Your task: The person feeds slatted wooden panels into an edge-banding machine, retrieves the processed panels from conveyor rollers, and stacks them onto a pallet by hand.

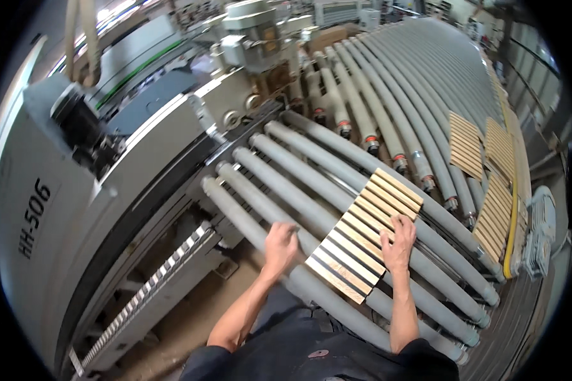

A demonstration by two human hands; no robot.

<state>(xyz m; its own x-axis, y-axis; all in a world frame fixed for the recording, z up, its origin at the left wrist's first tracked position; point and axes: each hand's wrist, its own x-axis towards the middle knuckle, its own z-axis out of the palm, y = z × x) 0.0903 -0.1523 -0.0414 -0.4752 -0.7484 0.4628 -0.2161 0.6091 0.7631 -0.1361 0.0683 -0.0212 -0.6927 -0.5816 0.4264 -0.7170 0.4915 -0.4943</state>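
A row of pale wooden slats [364, 235] with dark gaps between them lies across the grey rollers, in front of me and slightly to the right. My right hand [398, 244] is at the right-hand ends of the slats, its fingers curled and pressed onto them. To the left of the slats, apart from them, my left hand [281, 246] hovers over a roller [251, 222]. Its fingers are closed; whether anything small is inside cannot be seen.
A large white machine [51, 209] stands at the left, beside the roller ends. More slatted wooden pieces [465, 146] lie at the right, near a yellow hose-like strip [510, 235]. A long roller conveyor [407, 70] stretches away at the back. A motor unit [251, 38] rises at the far middle.
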